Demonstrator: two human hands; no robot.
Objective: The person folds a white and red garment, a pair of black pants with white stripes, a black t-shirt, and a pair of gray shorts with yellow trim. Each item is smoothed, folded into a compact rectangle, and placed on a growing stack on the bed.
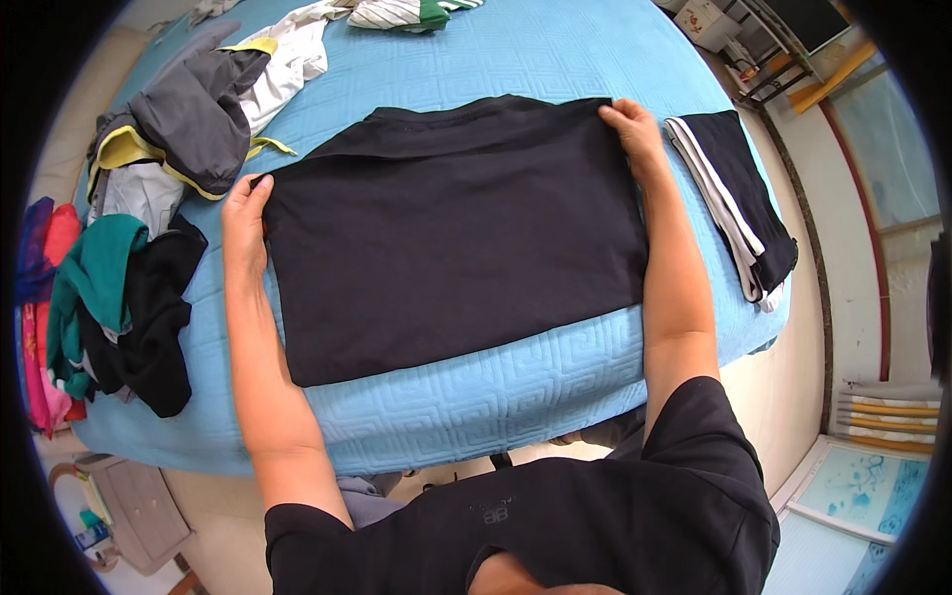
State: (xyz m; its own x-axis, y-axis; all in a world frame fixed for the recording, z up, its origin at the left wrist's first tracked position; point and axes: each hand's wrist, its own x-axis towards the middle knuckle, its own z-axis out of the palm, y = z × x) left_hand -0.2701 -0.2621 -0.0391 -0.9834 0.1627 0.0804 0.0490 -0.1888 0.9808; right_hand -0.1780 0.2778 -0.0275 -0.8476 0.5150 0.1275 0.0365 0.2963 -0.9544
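A black shirt (pixel 456 238) lies spread in a wide, roughly rectangular shape over the blue quilted bedspread (pixel 446 421), its collar edge on the far side. My left hand (pixel 247 208) pinches its far left corner between thumb and fingers. At the far right corner, my right hand (pixel 635 129) grips the cloth the same way. A shallow crease runs across the shirt below the collar. The near edge rests close to the front of the bed.
To the left are heaped clothes: a grey garment with yellow trim (pixel 188 109), a green garment (pixel 99 268) and a black one (pixel 154 317). Folded black and white clothing (pixel 729 198) lies by the right edge. A green-and-white striped garment (pixel 397 12) sits at the back.
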